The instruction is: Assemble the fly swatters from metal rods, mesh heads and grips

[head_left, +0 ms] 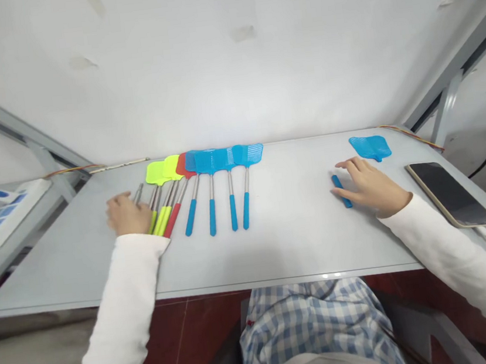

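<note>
My left hand (128, 214) is curled low over the left part of the table, slightly blurred. A thin metal rod (138, 193) shows beside its fingertips; what its fingers hold is hidden. To its right, fly swatters lie in an overlapping row: yellow-green heads (156, 172), a red head (183, 165) and several blue heads (205, 162), with metal shafts and coloured handles. On the right, my right hand (369, 183) hovers with thumb and fingers apart around a short blue handle (340, 189). Its thumb crosses over the handle. Beyond that hand lies a loose blue swatter head (371, 146).
A phone (452, 192) with a cable plugged in lies near the table's right end. A white power strip (6, 217) is at the far left. The white wall (300, 68) closes off the back, and grey metal frame bars (50, 167) flank the table.
</note>
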Demonstrator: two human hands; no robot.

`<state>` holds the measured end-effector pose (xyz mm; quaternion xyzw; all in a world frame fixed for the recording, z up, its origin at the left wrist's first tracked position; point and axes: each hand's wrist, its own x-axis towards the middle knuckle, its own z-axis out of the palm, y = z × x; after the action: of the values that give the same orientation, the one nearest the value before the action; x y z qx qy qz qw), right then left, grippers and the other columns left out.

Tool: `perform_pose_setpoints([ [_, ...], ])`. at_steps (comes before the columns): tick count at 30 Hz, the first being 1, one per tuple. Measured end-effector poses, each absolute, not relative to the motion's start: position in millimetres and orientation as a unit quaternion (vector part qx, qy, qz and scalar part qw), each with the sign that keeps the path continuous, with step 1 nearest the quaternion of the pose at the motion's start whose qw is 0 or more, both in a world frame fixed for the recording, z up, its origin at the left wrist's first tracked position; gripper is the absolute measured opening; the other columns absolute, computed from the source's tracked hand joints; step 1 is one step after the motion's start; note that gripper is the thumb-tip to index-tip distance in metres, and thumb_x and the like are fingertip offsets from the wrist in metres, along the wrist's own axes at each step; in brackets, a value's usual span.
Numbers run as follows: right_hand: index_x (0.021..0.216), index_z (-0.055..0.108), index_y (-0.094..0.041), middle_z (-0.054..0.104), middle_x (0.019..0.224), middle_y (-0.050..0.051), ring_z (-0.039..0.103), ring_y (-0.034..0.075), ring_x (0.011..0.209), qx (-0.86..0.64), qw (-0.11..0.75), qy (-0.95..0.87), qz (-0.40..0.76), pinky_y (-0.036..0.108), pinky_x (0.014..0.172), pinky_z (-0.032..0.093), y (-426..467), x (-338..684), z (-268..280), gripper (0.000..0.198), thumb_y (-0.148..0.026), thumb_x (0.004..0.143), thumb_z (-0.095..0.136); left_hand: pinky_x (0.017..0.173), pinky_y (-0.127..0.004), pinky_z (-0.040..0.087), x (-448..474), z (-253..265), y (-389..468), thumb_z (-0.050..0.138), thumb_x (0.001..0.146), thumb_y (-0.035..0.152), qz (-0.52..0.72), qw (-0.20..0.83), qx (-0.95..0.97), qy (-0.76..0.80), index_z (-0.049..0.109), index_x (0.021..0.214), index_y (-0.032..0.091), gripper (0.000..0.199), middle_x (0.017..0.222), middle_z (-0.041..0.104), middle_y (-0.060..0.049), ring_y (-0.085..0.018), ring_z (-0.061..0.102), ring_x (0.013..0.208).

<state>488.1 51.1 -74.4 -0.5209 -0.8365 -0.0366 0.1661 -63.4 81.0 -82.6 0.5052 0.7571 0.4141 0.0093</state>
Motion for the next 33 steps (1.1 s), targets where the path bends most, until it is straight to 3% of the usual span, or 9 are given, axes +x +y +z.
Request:
perform_pose_setpoints([
  [2,0.116,0.053,-0.015,0.059,0.112,0.021,0.059,0.038,0.107,-0.553,0.141,-0.821,-0.034,0.051,0.087,0.050,51.2,491.2,-78.2,0.052,-0.058,0.087,0.052,0.108,-0.056,0.031,-96.9,-87.8,80.9,0.068,0.070,0.028,0.394,0.027,0.499,0.772,0.049,0.077,0.018,0.022,0.097,0.061,-0.006,-0.041,0.040,0.135],
  [4,0.105,0.054,-0.017,0.062,0.103,0.018,0.062,0.035,0.099,-0.576,0.126,-0.808,-0.015,0.047,0.083,0.050,51.9,491.9,-80.5,0.047,-0.060,0.086,0.050,0.106,-0.053,0.033,-117.5,-91.5,81.6,0.070,0.066,0.035,0.356,0.046,0.517,0.777,0.050,0.069,0.019,0.026,0.073,0.057,-0.003,-0.039,0.050,0.126],
  [8,0.088,0.050,-0.022,0.065,0.092,0.011,0.064,0.026,0.081,-0.608,0.096,-0.787,0.032,0.037,0.070,0.048,51.6,487.9,-74.7,0.027,-0.049,0.086,0.047,0.095,-0.049,0.043,-132.0,-89.3,84.7,0.073,0.059,0.035,0.328,0.065,0.519,0.787,0.056,0.061,0.023,0.021,0.050,0.052,0.000,-0.032,0.066,0.091],
  [11,0.087,0.049,-0.023,0.066,0.090,0.008,0.062,0.023,0.074,-0.633,0.080,-0.769,0.040,0.034,0.062,0.042,49.1,485.0,-66.4,0.017,-0.040,0.085,0.048,0.090,-0.049,0.044,-126.0,-74.7,81.7,0.075,0.057,0.030,0.377,0.058,0.502,0.776,0.059,0.056,0.025,0.017,0.040,0.048,0.001,-0.030,0.068,0.078],
  [15,0.092,0.052,-0.022,0.067,0.088,0.008,0.061,0.024,0.074,-0.632,0.099,-0.768,0.027,0.033,0.061,0.040,50.3,481.0,-61.0,0.017,-0.037,0.087,0.048,0.087,-0.049,0.046,-80.1,-39.0,71.7,0.073,0.068,0.036,0.505,0.076,0.459,0.727,0.065,0.067,0.028,0.012,0.049,0.060,0.002,-0.027,0.071,0.086],
  [17,0.095,0.055,-0.021,0.066,0.088,0.009,0.061,0.024,0.076,-0.604,0.133,-0.786,0.017,0.034,0.065,0.042,55.6,475.4,-60.7,0.018,-0.037,0.089,0.048,0.087,-0.046,0.049,-36.1,-21.3,68.4,0.070,0.075,0.039,0.577,0.205,0.473,0.634,0.067,0.073,0.029,0.011,0.061,0.069,0.001,-0.025,0.070,0.094],
  [20,0.100,0.057,-0.020,0.066,0.092,0.011,0.061,0.024,0.082,-0.526,0.208,-0.824,0.001,0.036,0.075,0.045,67.9,461.2,-60.6,0.021,-0.036,0.093,0.045,0.092,-0.039,0.053,45.0,-8.3,67.1,0.078,0.070,0.031,0.609,0.406,0.454,0.509,0.070,0.078,0.026,0.012,0.082,0.074,0.001,-0.020,0.069,0.095],
  [24,0.108,0.060,-0.021,0.067,0.101,0.012,0.059,0.026,0.091,-0.457,0.255,-0.852,-0.022,0.040,0.082,0.043,81.1,443.2,-60.4,0.026,-0.036,0.098,0.041,0.103,-0.038,0.051,139.3,-24.2,69.6,0.076,0.069,0.015,0.580,0.580,0.391,0.417,0.067,0.083,0.016,0.017,0.085,0.071,-0.002,-0.016,0.069,0.095],
  [33,0.115,0.063,-0.023,0.064,0.101,0.011,0.056,0.026,0.089,-0.477,0.267,-0.833,-0.083,0.039,0.079,0.040,81.6,446.0,-72.7,0.034,-0.035,0.101,0.036,0.109,-0.038,0.047,199.1,-59.1,84.6,0.069,0.075,0.009,0.574,0.657,0.355,0.337,0.065,0.082,0.015,0.010,0.087,0.069,-0.002,-0.014,0.067,0.096],
])
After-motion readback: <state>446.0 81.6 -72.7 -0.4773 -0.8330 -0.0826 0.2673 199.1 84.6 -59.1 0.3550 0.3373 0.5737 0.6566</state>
